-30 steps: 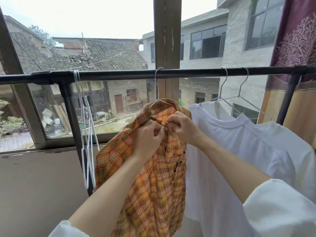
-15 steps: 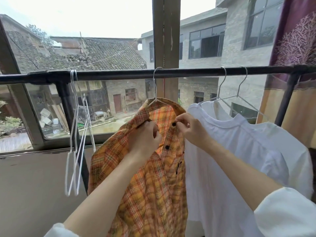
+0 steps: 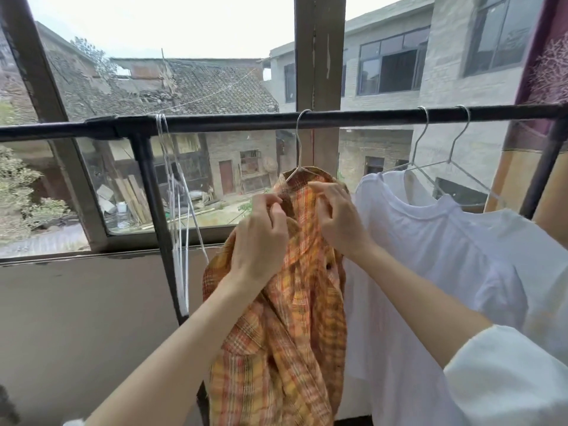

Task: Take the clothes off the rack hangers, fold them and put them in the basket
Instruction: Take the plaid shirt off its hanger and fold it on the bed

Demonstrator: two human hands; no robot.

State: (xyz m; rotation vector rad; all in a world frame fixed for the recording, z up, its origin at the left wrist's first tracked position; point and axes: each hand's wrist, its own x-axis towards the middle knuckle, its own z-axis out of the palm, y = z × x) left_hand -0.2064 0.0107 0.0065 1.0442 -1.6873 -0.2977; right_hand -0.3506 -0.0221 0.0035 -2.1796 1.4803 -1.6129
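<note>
Hands pinch crumpled orange plaid shirt collar, each grip tight.

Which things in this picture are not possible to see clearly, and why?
All in the head view:
- Basket: nowhere in the frame.
- Plaid shirt: the top buttons are covered by the left hand and right hand; the hem is cut off by the bottom edge.
- Hanger in the shirt: its shoulders are hidden inside the collar.
- White shirts: the lower parts are cut off by the bottom edge and hidden by the right arm.
</note>
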